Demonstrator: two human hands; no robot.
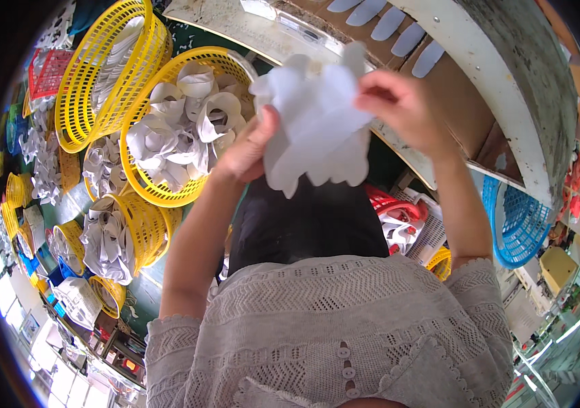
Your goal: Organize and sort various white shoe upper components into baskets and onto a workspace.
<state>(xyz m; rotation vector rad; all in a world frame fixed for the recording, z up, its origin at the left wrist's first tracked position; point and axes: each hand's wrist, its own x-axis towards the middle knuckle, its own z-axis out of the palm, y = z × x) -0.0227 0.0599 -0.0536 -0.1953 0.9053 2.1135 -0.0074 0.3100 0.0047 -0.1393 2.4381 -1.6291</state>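
Your left hand (pixel 249 146) is pinched shut on the left edge of a bunch of thin white scalloped fabric pieces (pixel 317 122), thumb on the near side and fingers hidden behind the cloth, while your right hand (pixel 402 109) clamps the upper right corner of the same bunch between fingertips and thumb. You hold the bunch up in the air between both hands, in front of your chest and above your dark lap, so nothing carries it; its lobed lower edge hangs loose toward you. Just behind your left hand sits a round yellow plastic mesh basket (pixel 150 194) filled with curled white fabric strips (pixel 188 122), its right rim close to the bunch. Further left, a second yellow mesh basket (pixel 86 88) leans against it, tilted and also holding white pieces, and a smaller yellow basket (pixel 144 231) below them is heaped with more white cloth. A red mesh basket (pixel 48 71) lies at the far left. Beyond your right hand runs the worn pale edge of a workbench (pixel 500 88), with a row of pale blue-grey oval pieces (pixel 388 24) lying on brown board near its far edge. Under the bench's right end you see a blue plastic mesh basket (pixel 521 224), and below your right forearm a white basket with red straps (pixel 398 211).
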